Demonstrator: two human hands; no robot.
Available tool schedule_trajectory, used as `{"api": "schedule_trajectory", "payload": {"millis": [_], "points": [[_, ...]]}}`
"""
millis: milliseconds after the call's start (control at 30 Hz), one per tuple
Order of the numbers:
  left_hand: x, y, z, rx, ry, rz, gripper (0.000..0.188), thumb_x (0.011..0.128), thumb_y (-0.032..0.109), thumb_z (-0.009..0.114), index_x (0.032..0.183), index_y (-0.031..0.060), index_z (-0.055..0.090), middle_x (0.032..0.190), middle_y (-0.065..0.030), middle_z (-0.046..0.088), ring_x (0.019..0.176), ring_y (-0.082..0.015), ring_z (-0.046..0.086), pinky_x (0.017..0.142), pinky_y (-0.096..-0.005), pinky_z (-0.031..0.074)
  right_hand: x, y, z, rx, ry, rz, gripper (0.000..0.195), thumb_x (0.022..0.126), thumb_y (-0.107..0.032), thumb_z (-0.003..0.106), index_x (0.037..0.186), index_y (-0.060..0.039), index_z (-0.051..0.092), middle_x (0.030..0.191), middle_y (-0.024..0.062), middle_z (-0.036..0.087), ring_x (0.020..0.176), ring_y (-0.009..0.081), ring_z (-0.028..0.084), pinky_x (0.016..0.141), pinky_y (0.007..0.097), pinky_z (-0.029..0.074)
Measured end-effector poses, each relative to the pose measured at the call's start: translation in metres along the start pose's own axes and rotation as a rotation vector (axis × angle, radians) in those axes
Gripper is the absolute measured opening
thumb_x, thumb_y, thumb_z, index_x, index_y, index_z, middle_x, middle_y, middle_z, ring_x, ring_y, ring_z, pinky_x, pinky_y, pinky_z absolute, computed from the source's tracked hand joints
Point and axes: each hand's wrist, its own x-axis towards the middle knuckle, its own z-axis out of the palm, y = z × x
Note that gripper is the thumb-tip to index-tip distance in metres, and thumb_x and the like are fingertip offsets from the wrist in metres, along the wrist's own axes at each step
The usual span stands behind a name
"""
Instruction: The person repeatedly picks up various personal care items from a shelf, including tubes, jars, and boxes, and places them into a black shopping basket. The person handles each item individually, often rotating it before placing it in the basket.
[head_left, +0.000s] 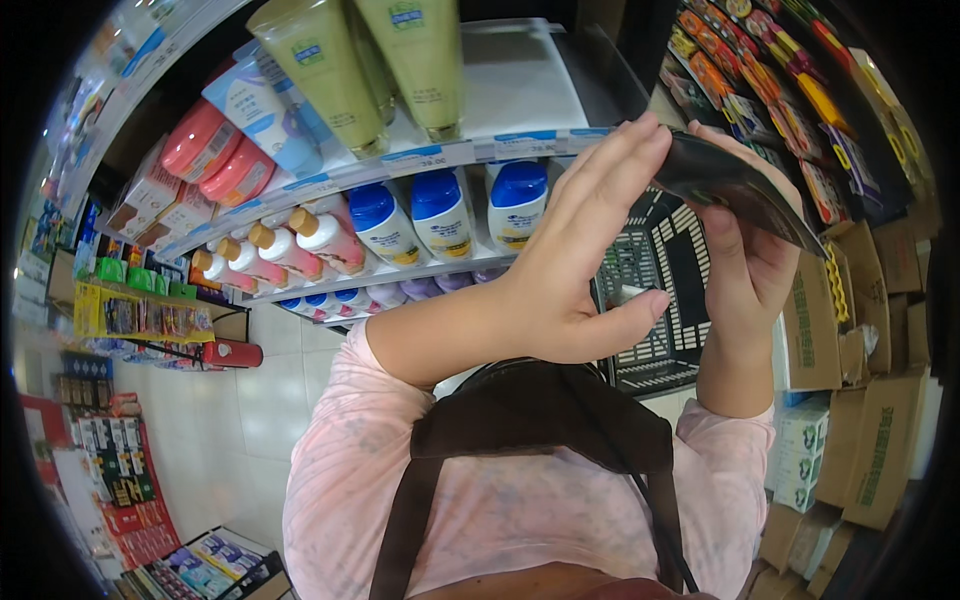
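My right hand (750, 247) holds a glossy black flat packet (739, 184), its thumb under the near side and its fingers behind. The packet is tilted, so its printed face is hardly seen. My left hand (592, 240) reaches across with fingers straight, their tips at the packet's left edge; its thumb stands apart from the packet. Beneath both hands is a black plastic shopping basket (682, 277) with slotted walls. A small pale thing (631, 292) shows there, partly hidden by my left hand; I cannot tell what it is.
Ahead, a store shelf (517, 60) bears green tubes (322, 67), pink jars (201, 142) and blue-capped shampoo bottles (439, 214). Hanging snack packs (780, 97) and cardboard boxes (885, 442) line the right. A lower display (142, 315) stands left, over a tiled floor (225, 450).
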Motion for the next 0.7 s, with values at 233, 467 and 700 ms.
{"api": "schedule_trajectory", "payload": {"millis": [233,467,700], "points": [[-0.007,-0.008,0.025,-0.089,-0.092,-0.062,0.08,0.07,0.019,0.062,0.135,-0.0068,0.024,0.138,-0.0267,0.025,0.128,-0.0382,0.026,0.104,-0.0425,0.02,-0.033,-0.002,-0.023,-0.039,0.07,0.068,0.034,0.085,0.0,0.054,0.118,0.0029,0.045,0.122,0.0175,0.048,0.111,0.0225,0.05,0.094,0.0322,0.041],[-0.014,-0.022,0.052,-0.153,-0.148,-0.198,0.071,0.075,0.013,0.059,0.134,-0.0064,0.026,0.136,-0.0243,0.029,0.126,-0.0361,0.03,0.104,-0.0383,0.024,-0.058,0.006,-0.044,-0.129,0.131,0.174,0.033,0.085,0.003,0.053,0.117,0.0022,0.045,0.116,0.0145,0.053,0.105,0.0197,0.054,0.092,0.0309,0.043],[-0.019,-0.041,0.077,-0.289,-0.311,-0.4,0.056,0.085,0.007,0.055,0.134,0.0004,0.029,0.134,-0.0143,0.034,0.123,-0.0239,0.037,0.098,-0.039,0.036,-0.105,0.02,-0.075,-0.122,0.348,0.491,0.035,0.085,-0.004,0.058,0.117,0.0009,0.045,0.107,0.0096,0.057,0.098,0.0158,0.056,0.083,0.0269,0.044]]}}
